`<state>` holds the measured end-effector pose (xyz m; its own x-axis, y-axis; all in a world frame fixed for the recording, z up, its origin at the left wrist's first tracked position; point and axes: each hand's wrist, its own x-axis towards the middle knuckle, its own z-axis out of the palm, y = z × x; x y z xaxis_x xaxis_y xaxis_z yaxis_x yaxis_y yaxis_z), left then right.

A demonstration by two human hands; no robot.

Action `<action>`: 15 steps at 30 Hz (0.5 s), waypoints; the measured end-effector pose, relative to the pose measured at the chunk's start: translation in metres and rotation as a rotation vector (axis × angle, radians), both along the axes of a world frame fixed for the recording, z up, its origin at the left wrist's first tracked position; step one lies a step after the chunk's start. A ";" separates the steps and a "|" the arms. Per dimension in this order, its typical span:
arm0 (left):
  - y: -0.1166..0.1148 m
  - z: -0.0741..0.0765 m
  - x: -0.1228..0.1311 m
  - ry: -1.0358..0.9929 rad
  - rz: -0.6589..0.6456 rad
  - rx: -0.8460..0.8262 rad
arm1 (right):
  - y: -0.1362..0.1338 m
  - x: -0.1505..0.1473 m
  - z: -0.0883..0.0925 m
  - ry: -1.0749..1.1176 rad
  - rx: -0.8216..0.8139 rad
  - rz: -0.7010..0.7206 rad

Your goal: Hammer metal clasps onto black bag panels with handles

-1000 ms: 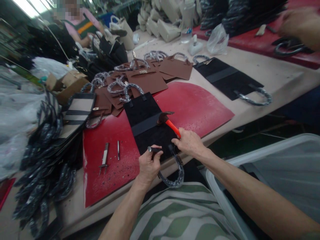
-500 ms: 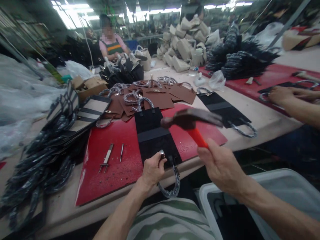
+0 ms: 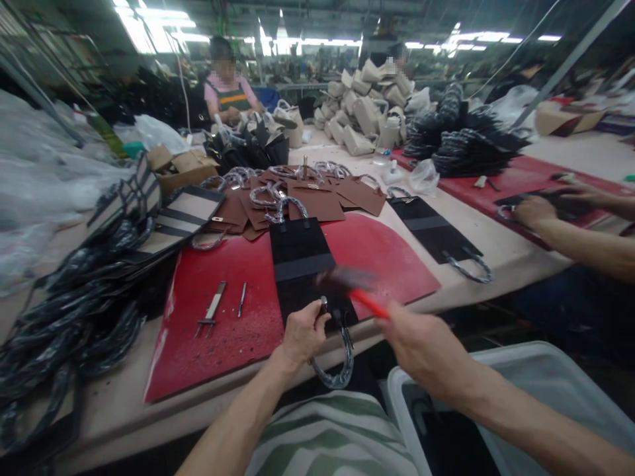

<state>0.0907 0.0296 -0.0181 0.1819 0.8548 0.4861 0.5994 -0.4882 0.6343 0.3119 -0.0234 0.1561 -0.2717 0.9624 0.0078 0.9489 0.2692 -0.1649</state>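
Observation:
My left hand (image 3: 303,336) is closed round a short metal punch (image 3: 324,304), held upright on the near part of a black bag panel (image 3: 300,246). My right hand (image 3: 421,347) grips the orange handle of a hammer (image 3: 364,301), its head blurred by motion just above and right of the punch. The panel lies over a red mat (image 3: 387,254), with a plastic-wrapped handle (image 3: 335,380) hanging over the table edge and another at its far end. A slim metal rod (image 3: 241,299) and a pronged tool (image 3: 213,307) rest on the mat's left part.
Black wrapped pieces (image 3: 114,284) are heaped at left. Brown panels (image 3: 312,200) lie behind the mat. Another black panel (image 3: 431,228) is at right, near another person's hands (image 3: 536,213). A white bin (image 3: 550,383) stands at lower right; a person (image 3: 231,92) works across the table.
The hammer has come down and closer to the punch, with my right hand lower. My left hand keeps its hold on the punch. The camera view has shifted slightly.

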 end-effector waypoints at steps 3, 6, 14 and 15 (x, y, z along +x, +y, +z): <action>0.000 0.000 -0.001 -0.002 -0.013 0.001 | 0.004 0.015 -0.034 -0.107 -0.153 0.008; 0.001 0.002 0.000 0.016 -0.013 -0.004 | 0.020 0.031 -0.053 -0.085 -0.204 -0.069; 0.000 0.007 -0.002 0.050 -0.033 -0.056 | 0.079 -0.014 -0.123 0.212 -0.185 -0.294; -0.001 0.006 -0.002 0.045 -0.057 -0.050 | 0.082 -0.022 -0.129 0.200 -0.173 -0.308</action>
